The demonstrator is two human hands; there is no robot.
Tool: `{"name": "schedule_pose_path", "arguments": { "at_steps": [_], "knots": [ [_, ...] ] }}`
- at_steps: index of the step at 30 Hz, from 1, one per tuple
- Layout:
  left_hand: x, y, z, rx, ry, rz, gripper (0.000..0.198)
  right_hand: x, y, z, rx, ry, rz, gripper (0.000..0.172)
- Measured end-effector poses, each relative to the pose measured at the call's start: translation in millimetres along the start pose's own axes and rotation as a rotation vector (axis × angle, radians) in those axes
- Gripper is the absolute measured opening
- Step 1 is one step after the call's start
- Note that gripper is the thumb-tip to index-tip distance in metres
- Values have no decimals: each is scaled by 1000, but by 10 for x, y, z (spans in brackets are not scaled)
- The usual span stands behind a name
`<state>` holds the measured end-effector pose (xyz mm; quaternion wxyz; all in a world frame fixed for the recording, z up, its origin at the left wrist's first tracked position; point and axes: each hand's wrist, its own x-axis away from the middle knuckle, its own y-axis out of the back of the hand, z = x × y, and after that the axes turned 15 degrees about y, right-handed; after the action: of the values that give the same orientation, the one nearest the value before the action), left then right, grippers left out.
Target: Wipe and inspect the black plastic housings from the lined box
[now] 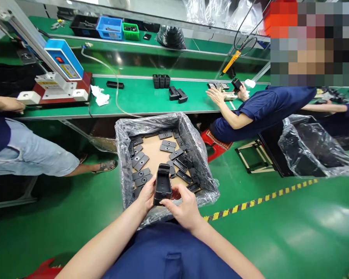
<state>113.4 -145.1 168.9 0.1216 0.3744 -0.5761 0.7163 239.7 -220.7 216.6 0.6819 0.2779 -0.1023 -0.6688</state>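
Gripping a black plastic case from both sides, the left hand and right hand are each closed on it, fingers curled round its edges. The case stands upright over the near rim of a bag-lined box. Flat black plates lie scattered on the box floor at 12 o'clock. Beyond, also at 12, a green desk carries more black parts. At 2 o'clock a co-worker's hand rests on that desk.
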Motion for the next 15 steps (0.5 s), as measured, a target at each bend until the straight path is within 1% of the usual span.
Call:
{"name": "schedule_pose_path", "arguments": {
  "at_steps": [2, 4, 6, 8, 11, 15],
  "knots": [
    [-5, 13, -14, 21, -20, -53, 38, 20, -7, -1, -2, -19, 15, 36],
    [-21, 13, -11, 32, -72, -107, 34, 62, 3, -11, -53, -58, 23, 35],
    [-60, -9, 18, 23, -154, -168, 28, 124, 44, -54, -144, -113, 16, 34],
    [-137, -56, 81, -19, -262, -233, 26, 202, 133, -153, -244, -167, 5, 35],
    [-332, -187, 240, -113, -401, -299, 34, 322, 368, -424, -386, -225, 17, 36],
    [-712, -455, 516, -179, -518, -403, 44, 440, 808, -893, -559, -326, 58, 37]
  ]
}}
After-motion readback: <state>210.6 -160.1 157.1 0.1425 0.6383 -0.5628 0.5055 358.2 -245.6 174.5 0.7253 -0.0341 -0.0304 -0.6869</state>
